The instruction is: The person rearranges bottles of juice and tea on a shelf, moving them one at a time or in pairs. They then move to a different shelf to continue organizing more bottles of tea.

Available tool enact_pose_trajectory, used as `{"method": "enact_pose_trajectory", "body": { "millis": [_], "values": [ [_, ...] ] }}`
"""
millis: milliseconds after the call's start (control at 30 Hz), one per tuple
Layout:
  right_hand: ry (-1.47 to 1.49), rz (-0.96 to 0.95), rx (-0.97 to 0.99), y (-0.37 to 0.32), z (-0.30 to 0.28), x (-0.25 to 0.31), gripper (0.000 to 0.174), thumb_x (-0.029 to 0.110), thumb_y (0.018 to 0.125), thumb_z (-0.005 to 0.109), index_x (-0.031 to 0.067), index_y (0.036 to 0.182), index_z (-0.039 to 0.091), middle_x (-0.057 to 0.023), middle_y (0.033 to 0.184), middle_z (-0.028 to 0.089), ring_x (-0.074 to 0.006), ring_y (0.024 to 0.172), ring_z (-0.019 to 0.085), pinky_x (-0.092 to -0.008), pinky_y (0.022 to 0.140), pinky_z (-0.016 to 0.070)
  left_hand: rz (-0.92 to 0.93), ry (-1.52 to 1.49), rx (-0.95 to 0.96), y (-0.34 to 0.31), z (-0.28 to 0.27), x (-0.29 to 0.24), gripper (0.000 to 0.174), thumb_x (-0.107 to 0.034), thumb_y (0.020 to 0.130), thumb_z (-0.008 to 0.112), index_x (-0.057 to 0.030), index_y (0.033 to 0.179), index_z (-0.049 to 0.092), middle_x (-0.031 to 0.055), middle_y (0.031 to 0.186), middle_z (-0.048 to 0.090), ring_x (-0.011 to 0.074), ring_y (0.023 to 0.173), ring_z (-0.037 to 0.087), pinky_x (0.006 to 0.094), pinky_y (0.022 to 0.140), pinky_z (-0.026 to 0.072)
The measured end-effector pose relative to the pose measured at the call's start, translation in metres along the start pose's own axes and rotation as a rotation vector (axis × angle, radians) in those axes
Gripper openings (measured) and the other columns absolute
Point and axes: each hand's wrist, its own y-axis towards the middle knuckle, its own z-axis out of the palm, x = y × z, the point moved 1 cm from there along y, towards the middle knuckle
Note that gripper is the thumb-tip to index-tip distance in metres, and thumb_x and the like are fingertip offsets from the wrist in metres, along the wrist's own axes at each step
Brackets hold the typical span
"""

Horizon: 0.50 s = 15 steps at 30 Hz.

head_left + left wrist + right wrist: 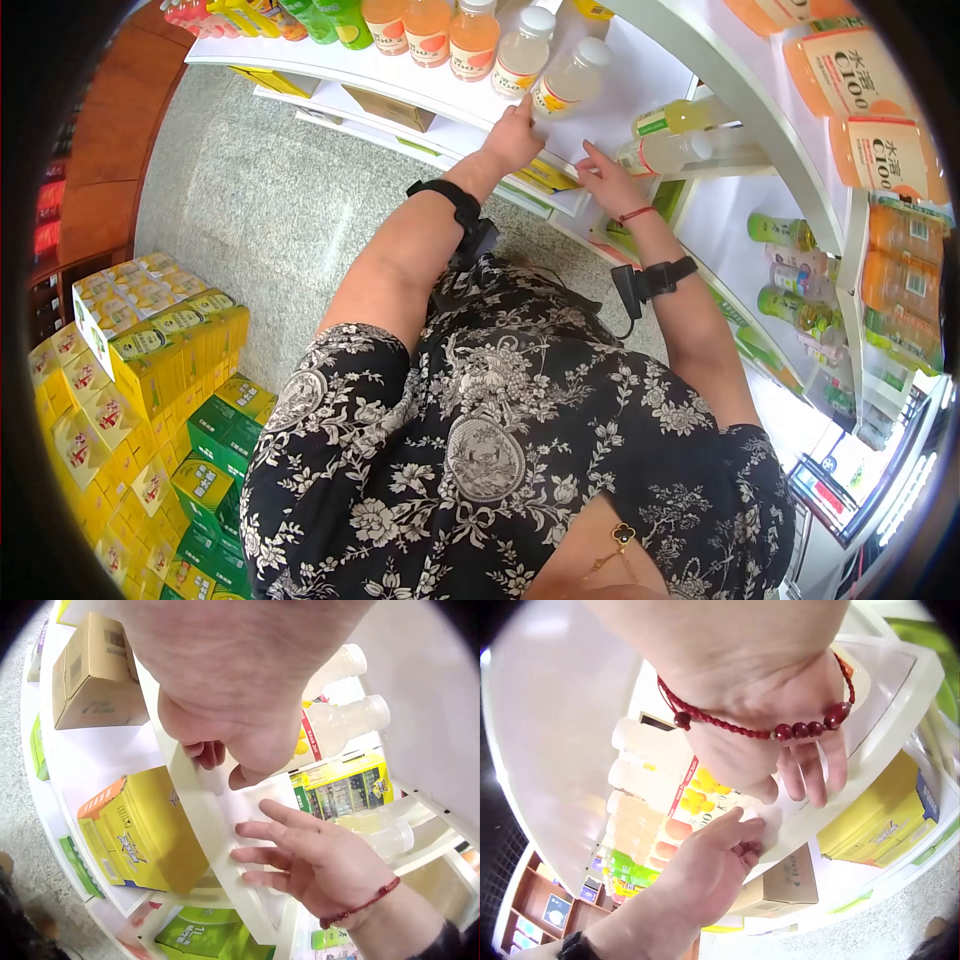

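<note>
Head view: I see the left hand (513,138) up at the white shelf (640,80), fingers curled round the base of a pale lemon drink bottle (572,75). The bottle leans on the shelf board, cap pointing away from the person. A second pale bottle (522,50) stands just beside it, next to a row of peach drink bottles (430,30). The right hand (608,180) is released, its fingers straight and resting on the shelf board near a lying bottle (668,150). Stacked yellow cartons (150,360) and green cartons (225,430) sit on the floor at the person's left.

Left wrist view: the left hand (240,697) fills the top, its fingers bent at the shelf's front edge. The pale lemon drink bottle (341,727) shows right behind it; I cannot see the contact itself from here. Below, the right hand (315,859) lies flat on the board with spread fingers and a red bracelet (360,904) at the wrist. The lying bottle (386,838) is just beyond its fingertips. On the shelves underneath are a yellow carton (142,832) and a brown cardboard box (90,671).

Right wrist view: the right hand (780,742) hangs slack over the board and grasps nothing. The left hand (705,870) comes up from below, thumb and fingers against the lemon-printed label of the pale lemon drink bottle (705,796).
</note>
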Motion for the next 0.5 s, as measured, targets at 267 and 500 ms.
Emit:
{"method": "enact_pose_trajectory", "body": {
  "millis": [267,500],
  "values": [
    [0.07,0.077,0.153,-0.027,-0.018,-0.017,0.056,0.017,0.088,0.054,0.0045,0.14,0.036,-0.0043,0.108,0.06,-0.0116,0.086,0.058,-0.0261,0.075,0.0477,-0.131,0.058,-0.041,-0.004,0.007,-0.012,0.083,-0.024,0.073,0.067,0.0008,0.141,0.026,0.0186,0.112,0.054,0.0304,0.103,0.055,0.0347,0.091,0.044],
    [0.021,0.351,0.078,-0.056,-0.057,-0.065,0.056,0.02,0.087,0.056,0.0019,0.137,0.038,-0.0081,0.096,0.064,-0.0134,0.074,0.063,-0.0262,0.062,0.0494,-0.144,0.046,-0.274,-0.014,0.022,-0.02,0.058,-0.018,0.073,0.062,0.002,0.125,0.047,0.0225,0.106,0.056,0.0342,0.098,0.056,0.0372,0.088,0.0457]
  ]
}}
